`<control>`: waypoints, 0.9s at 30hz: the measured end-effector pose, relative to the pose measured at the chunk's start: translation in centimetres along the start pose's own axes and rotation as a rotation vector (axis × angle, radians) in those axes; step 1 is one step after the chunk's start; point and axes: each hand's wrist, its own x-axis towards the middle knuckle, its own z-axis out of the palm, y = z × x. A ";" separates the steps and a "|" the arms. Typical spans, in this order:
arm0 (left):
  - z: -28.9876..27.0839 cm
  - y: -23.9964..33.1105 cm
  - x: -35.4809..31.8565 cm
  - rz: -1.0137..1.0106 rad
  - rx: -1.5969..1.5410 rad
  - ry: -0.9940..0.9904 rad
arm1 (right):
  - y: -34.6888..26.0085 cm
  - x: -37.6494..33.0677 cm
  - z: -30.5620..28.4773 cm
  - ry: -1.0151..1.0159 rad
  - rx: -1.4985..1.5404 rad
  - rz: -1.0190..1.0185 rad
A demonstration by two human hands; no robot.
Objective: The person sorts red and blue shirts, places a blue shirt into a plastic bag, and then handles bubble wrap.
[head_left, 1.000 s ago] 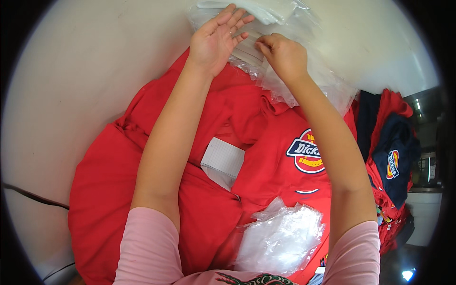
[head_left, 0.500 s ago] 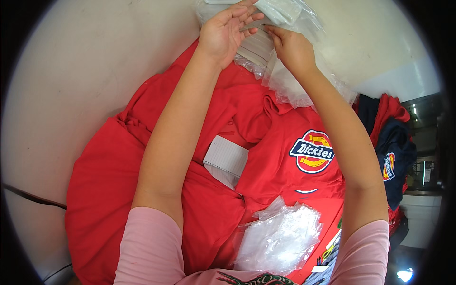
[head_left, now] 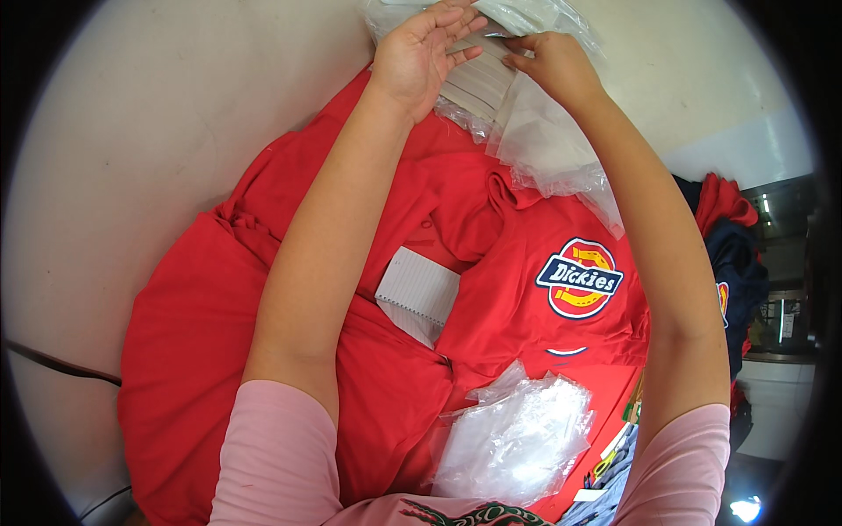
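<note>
My left hand (head_left: 428, 57) is palm up with its fingers spread at the top, over clear plastic packaging (head_left: 517, 16). To its right, my right hand (head_left: 557, 66) hovers over the same packaging, its thumb and forefinger parted, with nothing plain between them. Under and between the hands lies a striped, pale flat piece (head_left: 476, 83) inside the plastic. Thin clear bags (head_left: 553, 145) spread from below my right hand onto a red garment with a logo patch (head_left: 579, 279). Some fingertips of my left hand overlap the plastic.
A large heap of red cloth (head_left: 202, 342) fills the left and middle. A spiral notepad (head_left: 419, 294) lies in its folds. Nearer me is a stack of clear bags (head_left: 517, 438). Yellow-handled scissors (head_left: 603, 465) lie beside my right sleeve. Navy and red garments (head_left: 732, 245) are piled at the right.
My right hand has shifted slightly right, and its thumb and forefinger have parted. The clear bags beneath it have spread downward. My left hand has barely moved.
</note>
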 end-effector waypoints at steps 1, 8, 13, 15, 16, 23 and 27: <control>0.3 0.3 -0.4 0.011 0.016 0.005 | -0.2 0.1 0.0 -0.010 0.008 0.001; -0.7 0.0 0.4 -0.006 -0.002 -0.012 | 0.2 0.8 -0.2 -0.034 0.058 -0.037; -0.6 -0.1 0.4 0.013 -0.018 -0.017 | 0.4 1.1 -0.5 0.011 -0.032 -0.117; -0.6 0.1 0.4 0.009 -0.016 -0.014 | -0.1 1.1 -0.2 0.056 -0.171 -0.176; -0.5 0.1 0.5 0.007 -0.017 -0.016 | 0.5 1.1 0.1 0.091 -0.259 -0.246; -0.4 -0.3 0.6 0.016 -0.022 -0.015 | 0.7 0.9 2.6 0.180 -0.664 -0.363; -0.5 -1.0 0.9 -0.007 0.015 0.025 | 0.7 0.2 3.9 0.186 -0.649 -0.378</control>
